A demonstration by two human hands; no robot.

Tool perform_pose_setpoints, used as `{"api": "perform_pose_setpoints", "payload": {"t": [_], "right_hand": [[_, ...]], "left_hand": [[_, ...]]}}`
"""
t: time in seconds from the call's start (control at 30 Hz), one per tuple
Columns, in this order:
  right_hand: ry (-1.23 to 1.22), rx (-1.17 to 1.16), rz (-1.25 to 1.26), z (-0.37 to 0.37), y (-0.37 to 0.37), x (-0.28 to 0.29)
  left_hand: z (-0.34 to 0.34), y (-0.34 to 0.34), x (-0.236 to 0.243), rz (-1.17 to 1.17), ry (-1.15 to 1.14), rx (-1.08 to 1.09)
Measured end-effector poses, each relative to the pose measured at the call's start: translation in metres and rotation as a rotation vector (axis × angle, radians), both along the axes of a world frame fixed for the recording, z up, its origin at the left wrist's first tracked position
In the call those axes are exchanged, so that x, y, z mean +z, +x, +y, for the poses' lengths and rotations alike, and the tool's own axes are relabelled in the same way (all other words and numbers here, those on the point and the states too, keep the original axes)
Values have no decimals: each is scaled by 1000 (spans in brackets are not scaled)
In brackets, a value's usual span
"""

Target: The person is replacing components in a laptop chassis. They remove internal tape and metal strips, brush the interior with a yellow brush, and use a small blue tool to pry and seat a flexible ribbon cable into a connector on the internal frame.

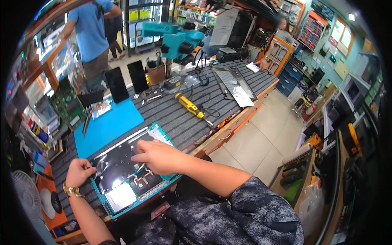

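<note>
Laptop (166, 139) just left of centre in the lower frame, already opened up, innards bare. Partway along, at a guess: black sheet (116, 163) and white panel (121, 197) still seated inside the teal rim; impossible to tell how much is left. Over to left hand (79, 171), nearly closed, thumb and fingers bunched at the laptop's left edge, cannot tell whether pinching it. And right hand (157, 156), knuckles up over the middle, forearm slanting from lower right, fingers half curled, something thin and pale beneath, cannot tell if gripped.
</note>
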State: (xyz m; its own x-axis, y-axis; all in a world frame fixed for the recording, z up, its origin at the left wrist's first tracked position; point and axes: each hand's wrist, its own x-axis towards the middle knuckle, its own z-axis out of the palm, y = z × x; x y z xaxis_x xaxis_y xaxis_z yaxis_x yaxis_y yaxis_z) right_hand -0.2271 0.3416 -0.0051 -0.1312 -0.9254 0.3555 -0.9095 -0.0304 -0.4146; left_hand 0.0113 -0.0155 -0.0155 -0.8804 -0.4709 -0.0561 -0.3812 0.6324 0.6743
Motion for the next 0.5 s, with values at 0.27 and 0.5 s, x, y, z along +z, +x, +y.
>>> {"api": "perform_pose_setpoints", "payload": {"t": [0.27, 0.5], "right_hand": [[37, -509, 44, 67, -101, -13], [7, -412, 102, 77, -123, -40]], "left_hand": [[67, 22, -1, 345, -469, 19], [149, 41, 6, -87, -452, -67]]}}
